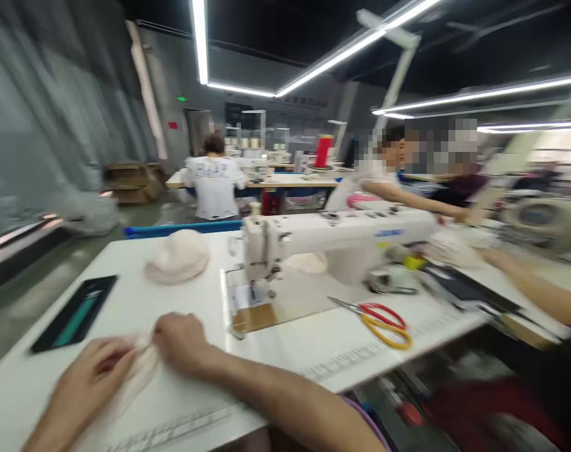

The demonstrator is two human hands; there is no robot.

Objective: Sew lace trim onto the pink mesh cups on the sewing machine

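My left hand (90, 380) is at the lower left over the white table, its fingers curled on the edge of a thin pale pink cloth piece (144, 370). Just to the right, my right hand (182, 342) is closed on the same cloth, which is blurred and partly covered by both hands. Beyond them lies a pale pink dome-shaped fabric piece (179, 254). A white sewing machine (332, 235) stands to the right, with its needle area near the middle of the table. Scissors (382, 320) with one red and one yellow handle lie in front of it.
A dark phone-like slab (76, 314) lies at the table's left side. Another pale piece (309, 262) sits behind the machine arm. At right, a co-worker's arm (534, 285) reaches over pale fabric (459, 245). Further back a person in white (214, 182) sits at another table.
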